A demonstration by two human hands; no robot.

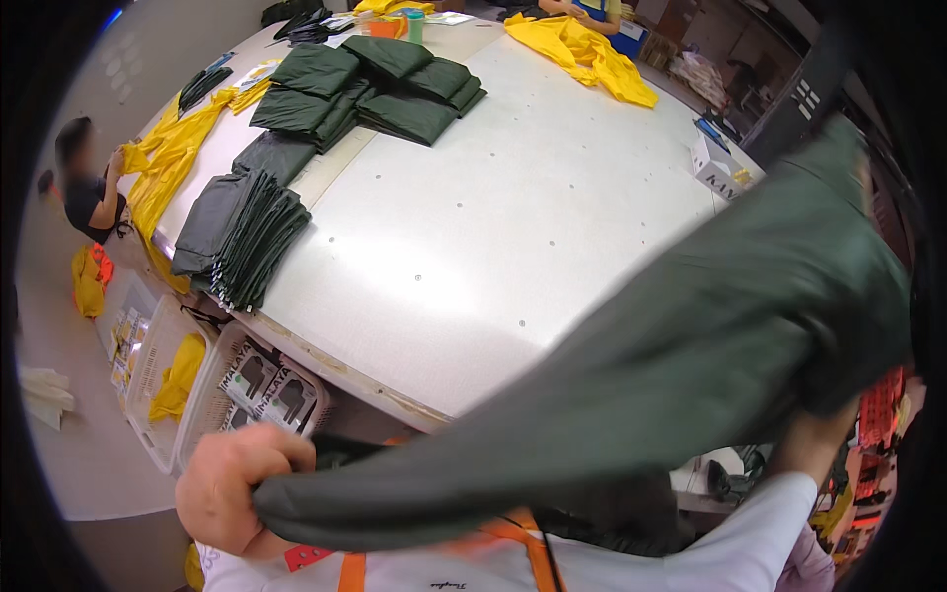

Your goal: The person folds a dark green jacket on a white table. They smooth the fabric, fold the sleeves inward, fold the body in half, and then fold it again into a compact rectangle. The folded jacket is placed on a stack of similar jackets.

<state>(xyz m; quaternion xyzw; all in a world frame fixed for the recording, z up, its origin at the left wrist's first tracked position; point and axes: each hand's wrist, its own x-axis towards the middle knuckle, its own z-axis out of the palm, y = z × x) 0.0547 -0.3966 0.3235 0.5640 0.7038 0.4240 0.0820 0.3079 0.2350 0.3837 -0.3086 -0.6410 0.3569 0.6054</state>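
Observation:
A dark green garment (631, 365) of smooth, thin fabric is stretched slantwise in front of me, from low left to high right. Its exact kind does not show, and its right part is blurred. My left hand (232, 488) is closed around its lower left end, fingers wrapped over the cloth. My right forearm (819, 444) rises behind the garment at the right. The cloth covers the right hand's fingers. On the white table (444, 247) beyond, a stack of folded dark green garments (247, 232) lies at the left, with more folded bundles (370, 89) behind it.
Plastic baskets (192, 395) stand below the table's left edge, holding printed packages and yellow cloth. A yellow garment (582, 59) lies at the far side near another person's hands. A second person (94, 187) handles yellow cloth at the left. A white box (725, 168) sits far right.

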